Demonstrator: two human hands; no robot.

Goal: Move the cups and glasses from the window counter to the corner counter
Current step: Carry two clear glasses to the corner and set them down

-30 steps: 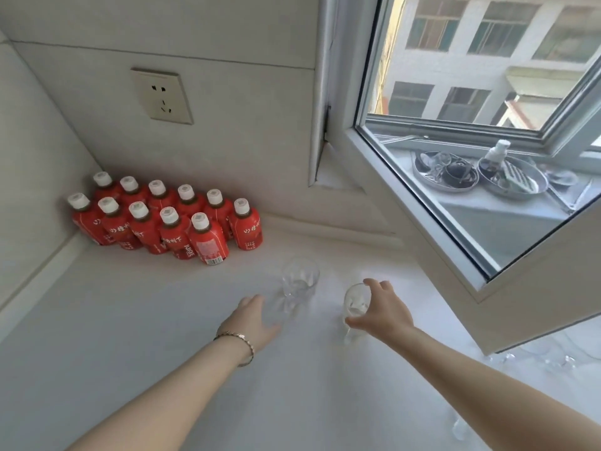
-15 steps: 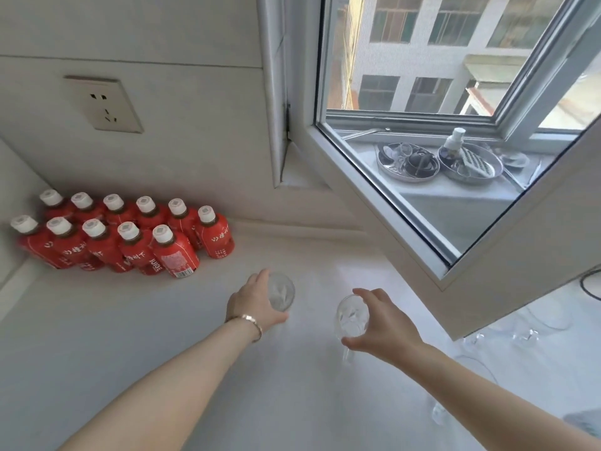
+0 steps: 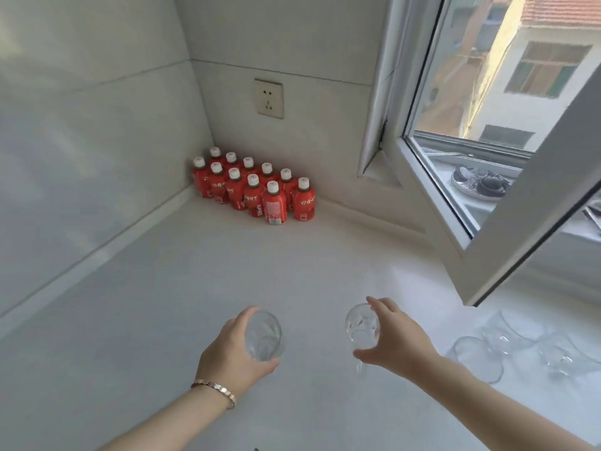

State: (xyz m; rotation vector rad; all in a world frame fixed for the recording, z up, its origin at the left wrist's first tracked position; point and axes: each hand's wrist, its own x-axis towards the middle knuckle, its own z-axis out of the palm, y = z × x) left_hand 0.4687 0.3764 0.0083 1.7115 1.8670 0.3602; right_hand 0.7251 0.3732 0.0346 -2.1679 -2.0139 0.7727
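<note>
My left hand [image 3: 232,356], with a bracelet at the wrist, is wrapped around a clear tumbler glass [image 3: 264,336] held above the white counter [image 3: 162,288]. To its right, my right hand [image 3: 395,340] grips a clear stemmed glass [image 3: 361,325] by the bowl, its stem hanging down below the fingers. Several more clear glasses [image 3: 478,359] stand on the counter under the open window at the lower right.
A block of red juice bottles [image 3: 257,190] with white caps fills the far corner. A wall socket [image 3: 268,98] sits above them. The open window sash [image 3: 533,203] juts inward over the counter at the right. Metal trays [image 3: 479,183] lie outside on the sill.
My left hand closed around the tumbler and lifted it. Both hands now hold their glasses lower in the view as my head turned left toward the corner.
</note>
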